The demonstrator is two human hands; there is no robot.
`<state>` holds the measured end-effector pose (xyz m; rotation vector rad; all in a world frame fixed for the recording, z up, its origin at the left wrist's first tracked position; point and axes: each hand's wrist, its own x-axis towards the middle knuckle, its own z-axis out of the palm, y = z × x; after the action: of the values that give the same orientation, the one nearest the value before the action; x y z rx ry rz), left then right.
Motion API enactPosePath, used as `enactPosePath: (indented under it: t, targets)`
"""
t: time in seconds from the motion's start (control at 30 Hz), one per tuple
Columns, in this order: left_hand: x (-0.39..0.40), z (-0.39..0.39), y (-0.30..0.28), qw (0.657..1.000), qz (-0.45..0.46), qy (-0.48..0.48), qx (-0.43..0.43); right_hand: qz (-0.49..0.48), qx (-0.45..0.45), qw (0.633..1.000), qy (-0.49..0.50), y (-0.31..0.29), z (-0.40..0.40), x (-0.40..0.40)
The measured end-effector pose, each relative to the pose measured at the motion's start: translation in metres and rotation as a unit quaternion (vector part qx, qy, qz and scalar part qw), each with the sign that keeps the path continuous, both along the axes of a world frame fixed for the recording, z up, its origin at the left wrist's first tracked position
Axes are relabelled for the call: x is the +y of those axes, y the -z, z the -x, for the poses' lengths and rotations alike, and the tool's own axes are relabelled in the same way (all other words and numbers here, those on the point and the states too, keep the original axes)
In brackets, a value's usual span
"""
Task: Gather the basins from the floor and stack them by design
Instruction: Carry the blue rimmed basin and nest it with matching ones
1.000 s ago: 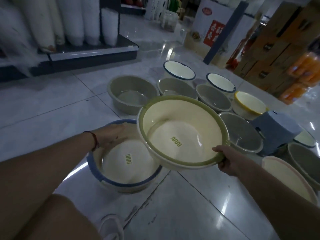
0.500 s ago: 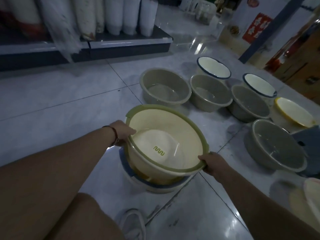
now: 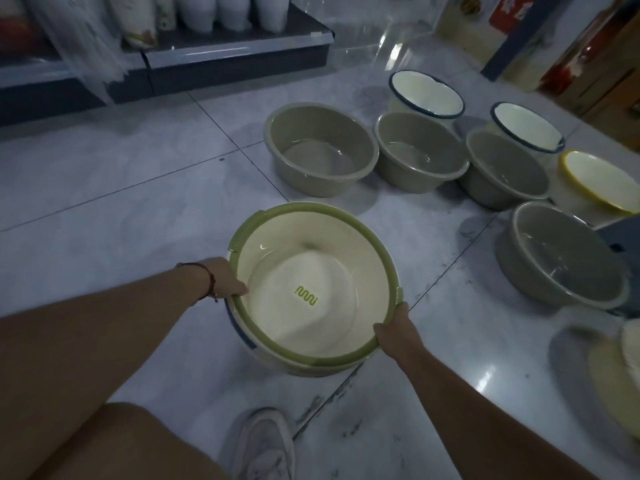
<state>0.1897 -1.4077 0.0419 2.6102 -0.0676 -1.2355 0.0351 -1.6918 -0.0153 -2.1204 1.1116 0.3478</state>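
Note:
A cream basin with a green rim (image 3: 313, 258) sits nested inside a cream basin with a blue rim (image 3: 232, 323), of which only a strip of the left edge shows. My left hand (image 3: 223, 277) grips the green rim on its left side. My right hand (image 3: 398, 332) grips the same rim at its near right. Beyond them stand several grey-green basins (image 3: 320, 152), two white basins with dark blue rims (image 3: 426, 93) and a white basin with a yellow rim (image 3: 599, 181), all loose on the tiled floor.
A low dark shelf base (image 3: 221, 60) with white stacked goods runs along the back left. A grey-blue stool (image 3: 620, 237) stands at the right edge. My shoe (image 3: 265, 445) and knee are at the bottom. Cardboard boxes fill the far right corner.
The green-rimmed basin has been lowered fully into the blue-rimmed basin, which my left hand held before. My left hand has shifted onto the green rim.

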Motion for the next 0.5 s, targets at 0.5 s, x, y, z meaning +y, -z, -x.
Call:
enactPosePath:
  t: [0.5]
  targets:
    - [-0.022,-0.012,0.070,0.978,0.110,-0.177,0.017,-0.113,-0.093,0.987,0.064,0.028,0.001,-0.031]
